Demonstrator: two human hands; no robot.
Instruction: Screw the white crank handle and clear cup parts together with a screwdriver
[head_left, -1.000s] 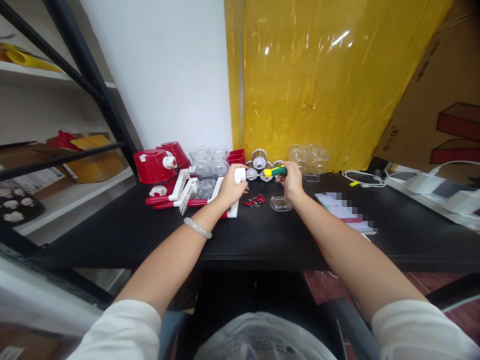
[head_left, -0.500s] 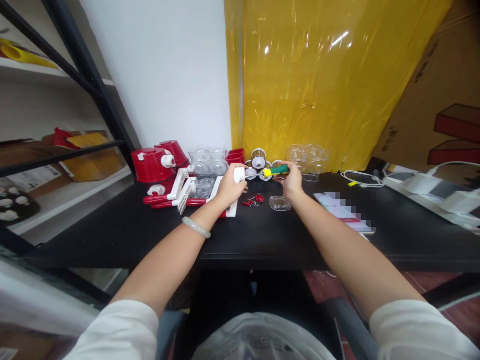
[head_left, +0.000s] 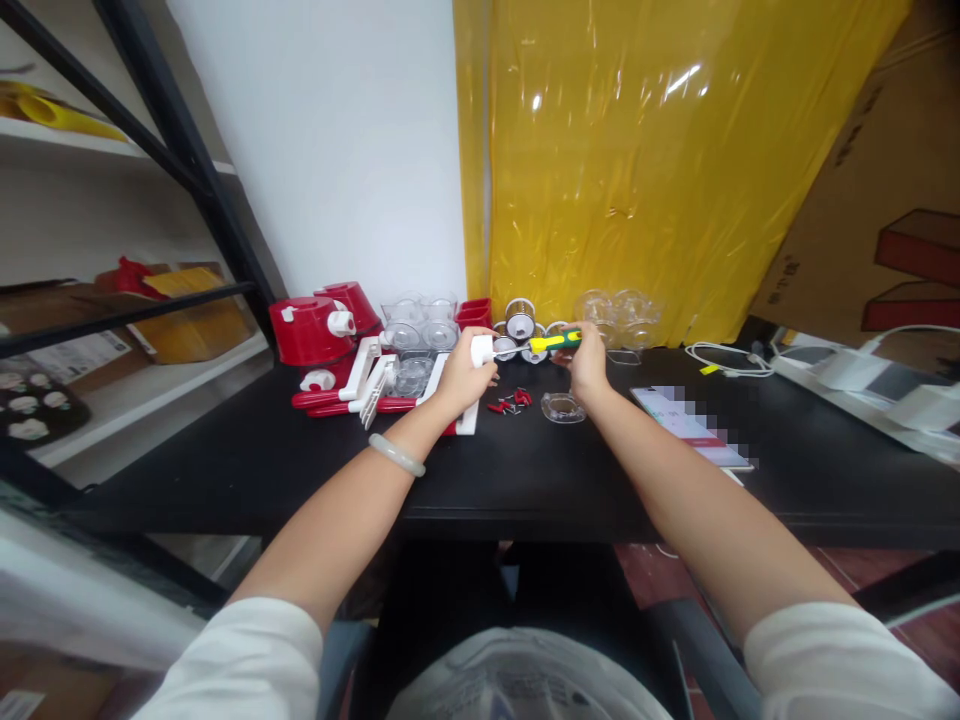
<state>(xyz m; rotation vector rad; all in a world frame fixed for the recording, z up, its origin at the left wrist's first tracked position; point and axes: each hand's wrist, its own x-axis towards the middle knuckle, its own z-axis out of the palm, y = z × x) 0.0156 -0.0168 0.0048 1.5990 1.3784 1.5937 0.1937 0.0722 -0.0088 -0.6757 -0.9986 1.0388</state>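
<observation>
On the black worktop (head_left: 525, 480) lies a small pile of red pieces with metal bits (head_left: 513, 402), and the other things are placed here by that pile. Just above it and to its left, the left hand (head_left: 466, 370) holds a white part (head_left: 482, 349), its fingers curled closed around the part. Above and to the right of the pile, the right hand (head_left: 588, 360) grips a green and yellow screwdriver (head_left: 555, 340), its fingers wrapped around the handle. The screwdriver lies roughly level, its shaft pointing left and its tip reaching the white part; whether the tip sits inside it is too small to tell.

Just right of the pile is a flat clear piece (head_left: 562, 408), and farther right lies a phone (head_left: 690, 425), its screen partly pixelated. Behind the pile are round silver-and-white parts (head_left: 520, 318), with a red square container (head_left: 474, 312) behind and to its left. Left of the pile are white and red frame parts (head_left: 364, 380), and beyond them two red housings (head_left: 311, 332). Clear cups (head_left: 420, 320) stand behind and left of the pile; more clear containers (head_left: 619, 318) are behind and right.
</observation>
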